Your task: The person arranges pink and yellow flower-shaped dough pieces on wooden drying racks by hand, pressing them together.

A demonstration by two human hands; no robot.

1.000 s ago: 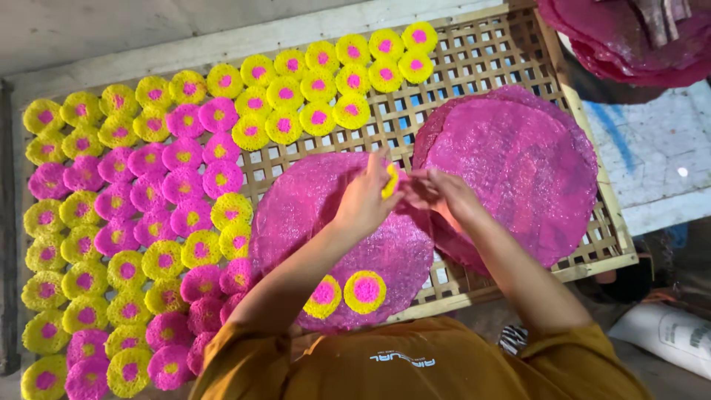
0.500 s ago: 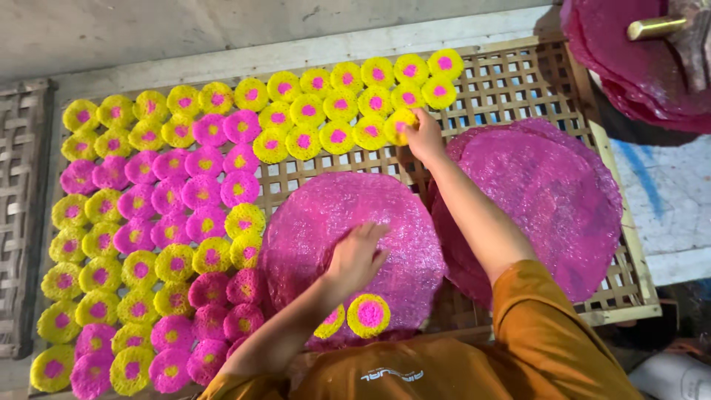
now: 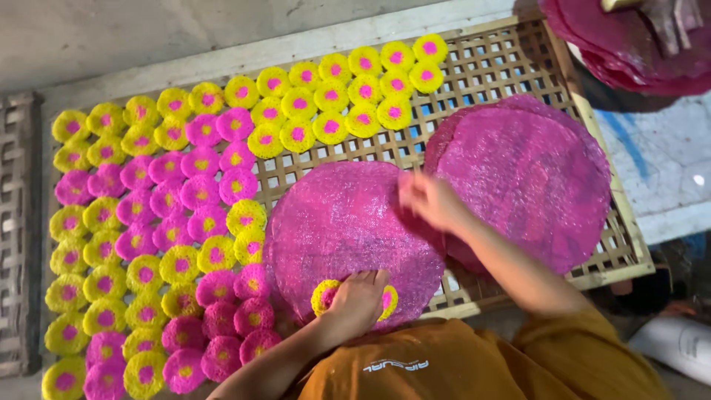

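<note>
My left hand lies on two small yellow discs with pink centres, fingers curled over them. These sit at the near edge of a large round pink mat. My right hand is blurred and hovers over that mat's right edge with nothing in it. A second large pink mat lies to its right. Both mats rest on a wooden lattice rack.
Several rows of small yellow and pink discs cover the rack's left half, and a yellow row runs along the far side. Dark pink trays are stacked at top right. Another lattice lies at the left.
My right hand has drawn back from the far yellow row to the mat's right edge. My left hand has slid down the mat onto the two yellow discs.
</note>
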